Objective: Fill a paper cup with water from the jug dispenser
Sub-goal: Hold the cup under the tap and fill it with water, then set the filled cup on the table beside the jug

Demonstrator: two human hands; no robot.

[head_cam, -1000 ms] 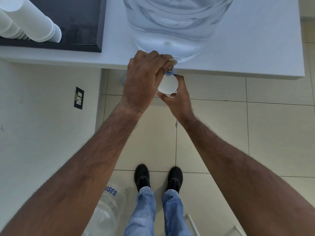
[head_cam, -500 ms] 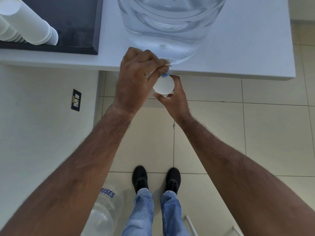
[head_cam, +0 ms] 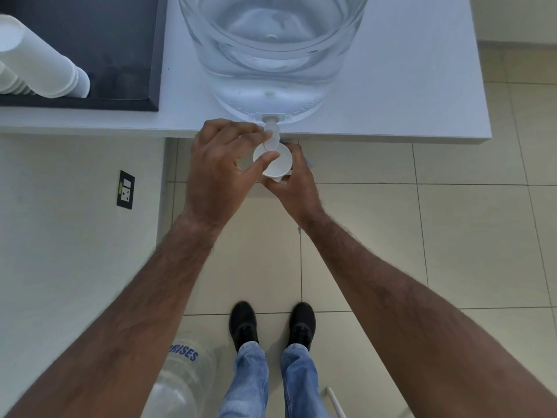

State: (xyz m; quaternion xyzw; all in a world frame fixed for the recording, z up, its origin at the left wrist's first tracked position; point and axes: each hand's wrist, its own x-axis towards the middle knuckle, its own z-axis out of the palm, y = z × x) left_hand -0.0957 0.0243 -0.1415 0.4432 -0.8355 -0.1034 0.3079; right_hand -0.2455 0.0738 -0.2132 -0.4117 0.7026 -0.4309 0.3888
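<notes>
A clear water jug (head_cam: 272, 52) stands on the white counter (head_cam: 407, 86), its white tap (head_cam: 271, 131) sticking out over the front edge. My left hand (head_cam: 223, 173) is on the tap, fingertips pinching its lever and thumb across the cup's mouth. Below the spout sits a white paper cup (head_cam: 275, 162), held from underneath and the right by my right hand (head_cam: 297, 185). Whether water is flowing cannot be told.
Stacks of white cups (head_cam: 39, 67) lie on a black tray (head_cam: 120, 55) at the counter's left. A wall socket (head_cam: 125, 190) is on the white panel below. An empty jug (head_cam: 180, 384) stands on the tiled floor by my black shoes (head_cam: 272, 325).
The view has shifted so the jug and tap sit lower in frame. My left hand has loosened from covering the tap; the white lever now shows. The cup stays under the spout.
</notes>
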